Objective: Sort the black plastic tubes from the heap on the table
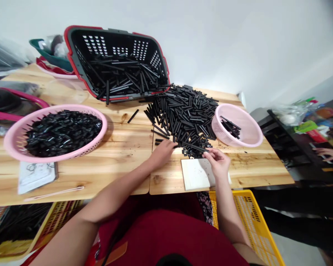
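My right hand (218, 162) pinches the near end of a thin black tube (194, 147), which points left across the front of a heap of short black tubes (183, 111). My left hand (163, 153) is closed just left of it. A short dark piece of black tube (175, 146) shows at its fingertips; the rest is hidden by the fingers. Beneath my right hand lies a pale flat board (195, 173) with dark specks on it. Tiny black cut pieces (192, 152) lie at the heap's front edge.
A tipped black-and-red basket (69, 48) holds more black tubes at the back. On the left stands a pink basket (9, 146) of small black pieces, on the right a pink bowl (252, 129) with some tubes. A yellow crate (255, 221) sits below; another person's hand (329, 152) appears far right.
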Demonstrator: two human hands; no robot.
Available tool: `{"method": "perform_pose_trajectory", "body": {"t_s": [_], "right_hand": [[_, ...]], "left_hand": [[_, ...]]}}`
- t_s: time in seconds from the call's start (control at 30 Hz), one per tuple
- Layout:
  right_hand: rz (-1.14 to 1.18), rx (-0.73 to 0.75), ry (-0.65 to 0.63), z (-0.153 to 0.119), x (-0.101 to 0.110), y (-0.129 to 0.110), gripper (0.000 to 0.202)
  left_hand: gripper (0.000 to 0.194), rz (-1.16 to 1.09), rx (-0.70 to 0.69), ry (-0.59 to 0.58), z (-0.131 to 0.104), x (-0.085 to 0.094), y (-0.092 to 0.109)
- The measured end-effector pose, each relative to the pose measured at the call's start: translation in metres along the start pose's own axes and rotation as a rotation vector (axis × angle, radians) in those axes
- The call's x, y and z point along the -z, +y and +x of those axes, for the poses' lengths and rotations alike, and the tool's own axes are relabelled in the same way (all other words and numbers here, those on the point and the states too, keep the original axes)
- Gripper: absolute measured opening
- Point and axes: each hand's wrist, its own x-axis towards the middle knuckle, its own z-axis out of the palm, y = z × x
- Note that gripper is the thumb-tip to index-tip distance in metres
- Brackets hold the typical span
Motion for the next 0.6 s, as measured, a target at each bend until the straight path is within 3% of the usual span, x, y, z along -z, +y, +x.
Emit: {"method": "perform_pose_trajectory", "body": {"t_s": [0.1, 0.2, 0.37, 0.6], "right_hand": [[0.014, 0.016, 0.008, -0.005, -0.005, -0.005, 0.039], [0.003, 0.039, -0.013, -0.008, -0.012, -0.009, 0.038], [-0.010, 0.079, -0.021, -0.009, -0.019, -0.012, 0.036], [-0.029, 0.092, -0.066, -0.007, -0.018, -0.013, 0.034]], "left_hand": [[0.038, -0.613, 0.272, 0.202, 0.003, 0.010, 0.003], [0.051, -1.013, 0.385, 0.263, 0.004, 0.016, 0.005], [0.052, -1.171, 0.466, 0.270, 0.002, 0.020, 0.009], [0.051, -1.135, 0.493, 0.202, 0.001, 0.020, 0.011]]}}
